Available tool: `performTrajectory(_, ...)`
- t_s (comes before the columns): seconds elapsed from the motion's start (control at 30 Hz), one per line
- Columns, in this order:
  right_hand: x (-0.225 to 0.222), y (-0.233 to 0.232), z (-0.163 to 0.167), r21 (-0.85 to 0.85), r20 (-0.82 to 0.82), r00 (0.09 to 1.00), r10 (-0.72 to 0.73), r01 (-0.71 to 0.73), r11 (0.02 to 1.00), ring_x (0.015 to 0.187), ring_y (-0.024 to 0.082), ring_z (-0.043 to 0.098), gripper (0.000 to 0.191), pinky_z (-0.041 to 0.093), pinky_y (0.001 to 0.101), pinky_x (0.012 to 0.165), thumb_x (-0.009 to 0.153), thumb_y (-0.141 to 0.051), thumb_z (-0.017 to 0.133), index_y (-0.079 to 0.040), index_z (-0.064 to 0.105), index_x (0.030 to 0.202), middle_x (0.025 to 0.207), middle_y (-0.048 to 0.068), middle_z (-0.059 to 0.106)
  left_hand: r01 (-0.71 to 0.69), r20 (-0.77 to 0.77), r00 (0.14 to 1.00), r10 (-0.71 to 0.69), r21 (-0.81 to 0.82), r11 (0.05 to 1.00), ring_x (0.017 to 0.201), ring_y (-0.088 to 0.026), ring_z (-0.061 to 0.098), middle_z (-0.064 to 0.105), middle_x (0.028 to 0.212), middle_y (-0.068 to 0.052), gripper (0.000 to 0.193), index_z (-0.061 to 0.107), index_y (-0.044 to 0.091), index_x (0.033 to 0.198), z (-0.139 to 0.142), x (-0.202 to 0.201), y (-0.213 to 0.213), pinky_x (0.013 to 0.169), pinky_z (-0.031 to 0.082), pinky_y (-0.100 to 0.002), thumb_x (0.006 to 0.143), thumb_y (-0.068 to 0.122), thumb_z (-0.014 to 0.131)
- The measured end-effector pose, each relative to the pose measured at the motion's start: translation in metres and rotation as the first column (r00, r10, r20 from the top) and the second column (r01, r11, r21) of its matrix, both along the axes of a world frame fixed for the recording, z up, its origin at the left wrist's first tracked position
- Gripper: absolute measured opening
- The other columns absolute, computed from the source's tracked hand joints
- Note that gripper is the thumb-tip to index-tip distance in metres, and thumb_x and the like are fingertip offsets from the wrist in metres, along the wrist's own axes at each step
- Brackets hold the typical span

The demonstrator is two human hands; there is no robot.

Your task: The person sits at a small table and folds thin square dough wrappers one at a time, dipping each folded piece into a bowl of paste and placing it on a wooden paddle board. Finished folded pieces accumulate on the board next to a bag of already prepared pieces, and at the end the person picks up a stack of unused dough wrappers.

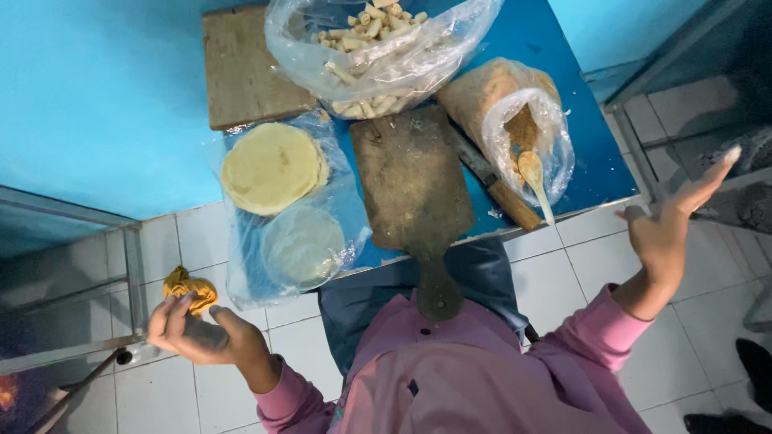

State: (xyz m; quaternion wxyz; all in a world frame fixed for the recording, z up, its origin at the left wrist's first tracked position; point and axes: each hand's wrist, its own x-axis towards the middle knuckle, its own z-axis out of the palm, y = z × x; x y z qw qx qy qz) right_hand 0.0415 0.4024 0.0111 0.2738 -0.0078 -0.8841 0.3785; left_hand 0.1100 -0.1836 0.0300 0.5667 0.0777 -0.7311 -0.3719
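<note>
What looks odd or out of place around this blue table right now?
The wooden paddle board juts past the blue table's front edge, its handle hanging over the person's lap. The plastic sheet under the round flatbreads droops off the edge too. Crumbs lie scattered near the bag with the wooden spoon.

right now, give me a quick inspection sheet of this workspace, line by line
surface: blue table set against a blue wall, crumbs near its right edge
job's things: orange cloth; stack of round flat dough sheets on a clear plastic sheet; paddle-shaped wooden board
clutter: bag of rolled sticks; bag of brown crumbs with a wooden spoon in it; knife; second wooden board
grippers: left hand pinches the cloth; right hand is raised, open, holding nothing
cables: nothing seen
surroundings: white tiled floor; metal frame at left
</note>
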Motion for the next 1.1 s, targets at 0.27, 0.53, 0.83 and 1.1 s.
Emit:
performTrajectory(0.27,-0.004,-0.025,-0.032,-0.318,0.235,0.97,-0.059,0.134,0.939,0.163,0.051,-0.001,0.109,0.06,0.04,0.082,0.109,-0.03,0.069,-0.016,-0.02,0.17,0.172,0.026,-0.028,-0.066,0.001,0.998,0.066,-0.026,0.998,0.119,-0.026,0.048,0.044,0.127,-0.012,0.039,0.057,-0.003,0.119,0.004,0.007,-0.008,0.102,0.052,-0.039,0.083,-0.012,0.046)
performTrajectory(0.53,-0.018,-0.011,-0.075,-0.141,-0.016,0.984,-0.176,0.172,0.975,0.163,0.031,-0.011,0.084,0.006,0.0518,0.134,0.118,-0.071,0.028,-0.017,-0.016,0.166,0.172,0.013,-0.02,-0.122,0.019,0.992,0.124,-0.088,0.989,0.117,-0.027,0.048,0.047,0.126,-0.013,0.041,0.059,-0.005,0.118,0.004,0.007,-0.009,0.105,0.046,-0.04,0.08,-0.015,0.047)
performTrajectory(0.83,-0.019,0.003,-0.085,-0.205,-0.142,0.951,-0.275,0.244,0.948,0.163,0.037,-0.008,0.084,0.018,0.061,0.125,0.107,-0.078,0.017,-0.028,-0.013,0.168,0.174,0.01,-0.016,-0.129,0.022,0.991,0.132,-0.092,0.987,0.118,-0.027,0.048,0.047,0.127,-0.014,0.04,0.06,-0.006,0.118,0.004,0.006,-0.01,0.106,0.046,-0.04,0.081,-0.016,0.047)
performTrajectory(1.1,-0.008,-0.064,0.023,-0.565,-0.397,0.917,0.032,-0.272,0.779,0.147,0.051,0.037,0.083,0.053,0.0641,0.093,0.103,-0.081,0.041,-0.043,-0.005,0.16,0.179,0.015,0.007,0.004,0.055,0.999,-0.001,-0.051,0.999,0.125,-0.027,0.049,0.042,0.128,-0.014,0.043,0.057,-0.004,0.124,-0.002,0.003,-0.004,0.115,0.049,-0.044,0.085,-0.016,0.043)
